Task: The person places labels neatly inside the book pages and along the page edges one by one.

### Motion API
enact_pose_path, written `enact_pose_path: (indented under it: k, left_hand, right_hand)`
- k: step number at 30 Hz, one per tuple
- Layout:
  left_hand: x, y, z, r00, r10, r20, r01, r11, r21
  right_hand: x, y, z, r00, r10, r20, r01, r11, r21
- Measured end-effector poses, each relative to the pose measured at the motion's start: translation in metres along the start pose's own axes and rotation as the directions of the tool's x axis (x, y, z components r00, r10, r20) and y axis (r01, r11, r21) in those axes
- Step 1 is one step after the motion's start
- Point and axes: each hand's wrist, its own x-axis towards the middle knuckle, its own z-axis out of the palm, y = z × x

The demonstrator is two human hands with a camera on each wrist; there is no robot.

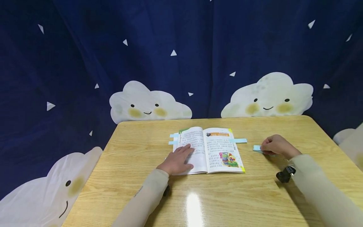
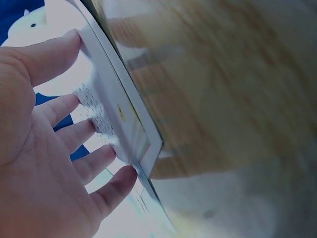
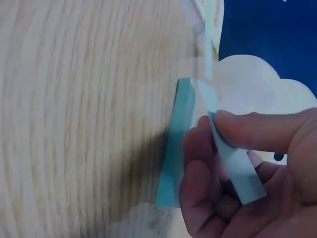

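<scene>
An open book [image 1: 195, 160] with printed text and a coloured picture lies on the wooden table. My left hand [image 1: 177, 159] rests on its left page with fingers spread; in the left wrist view the fingertips [image 2: 130, 174] touch the paper. To the right of the book, my right hand [image 1: 273, 145] pinches a light blue sticky strip [image 3: 240, 173] between thumb and fingers. Under that hand a pad of blue sticky strips [image 3: 173, 144] lies on the table. One blue strip [image 1: 240, 140] sticks out from the right page's edge, and two blue tabs [image 1: 172, 142] from the left side.
The wooden table [image 1: 127, 176] reaches back to a dark blue curtain [image 1: 158, 37] printed with clouds and triangles. A black wrist camera [image 1: 285, 174] sits at the right sleeve. Light glares on the tabletop near the front.
</scene>
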Motion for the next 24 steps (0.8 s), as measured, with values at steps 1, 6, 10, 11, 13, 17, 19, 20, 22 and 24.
enact_pose_path:
  k: [1,6,10,11,13,17,19,20,22,24]
  left_hand:
    - [0.0,0.0,0.0,1.0,0.002,0.0,-0.002,1.0,-0.002]
    - [-0.002,0.0,-0.001,1.0,0.005,-0.006,-0.005,1.0,-0.012]
    - [-0.003,0.001,0.0,1.0,0.013,-0.007,-0.013,1.0,-0.023]
    - [-0.003,0.001,0.0,1.0,0.015,-0.006,-0.015,1.0,-0.026]
    - [-0.003,0.001,0.001,1.0,0.016,-0.003,-0.016,0.999,-0.029]
    - [-0.002,0.001,0.002,1.0,0.009,0.001,-0.009,1.0,-0.025]
    - [-0.002,0.001,0.002,1.0,0.004,0.0,-0.004,1.0,-0.024]
    - [-0.002,0.001,0.002,1.0,0.002,-0.003,-0.002,1.0,-0.023]
    - [-0.002,0.001,0.001,1.0,-0.001,-0.009,0.001,1.0,-0.026]
    - [-0.003,0.002,0.0,1.0,-0.003,-0.011,0.003,1.0,-0.026]
  right_hand:
    - [-0.002,-0.002,0.0,1.0,-0.005,-0.003,0.005,1.0,0.005]
    - [-0.008,-0.02,0.006,0.998,-0.051,-0.034,0.052,0.997,0.052]
    - [-0.009,-0.036,0.021,0.993,-0.112,-0.048,0.116,0.989,0.093]
    - [-0.007,-0.039,0.025,0.991,-0.126,-0.05,0.131,0.987,0.096]
    - [-0.003,-0.044,0.033,0.987,-0.151,-0.049,0.155,0.983,0.1]
    - [0.008,-0.051,0.043,0.985,-0.167,-0.047,0.171,0.98,0.099]
    - [0.012,-0.054,0.045,0.985,-0.163,-0.047,0.168,0.98,0.103]
    - [0.014,-0.055,0.046,0.986,-0.16,-0.048,0.164,0.981,0.104]
    - [0.017,-0.057,0.047,0.988,-0.15,-0.044,0.154,0.983,0.101]
    - [0.02,-0.059,0.049,0.989,-0.142,-0.044,0.146,0.985,0.094]
